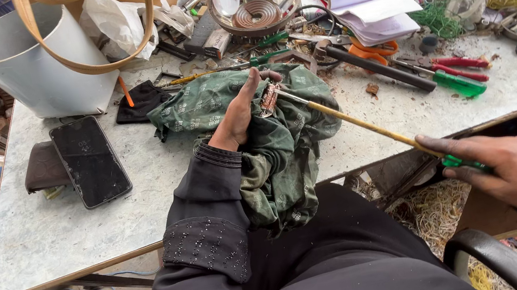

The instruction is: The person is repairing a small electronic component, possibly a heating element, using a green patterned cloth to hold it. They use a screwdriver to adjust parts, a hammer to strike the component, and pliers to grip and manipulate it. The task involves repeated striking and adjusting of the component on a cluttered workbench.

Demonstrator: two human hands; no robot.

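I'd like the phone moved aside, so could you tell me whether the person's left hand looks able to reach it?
Probably not at once: the left hand is pressed onto the green cloth, though nothing blocks the way to the phone.

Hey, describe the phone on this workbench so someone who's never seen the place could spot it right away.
Start at the big white bucket at the table's back left corner. Just in front of it, left of the green cloth under the left hand, lies the phone: a flat black slab, screen up and dark. A brown pouch beside it is soft and dull; the phone is glossy.
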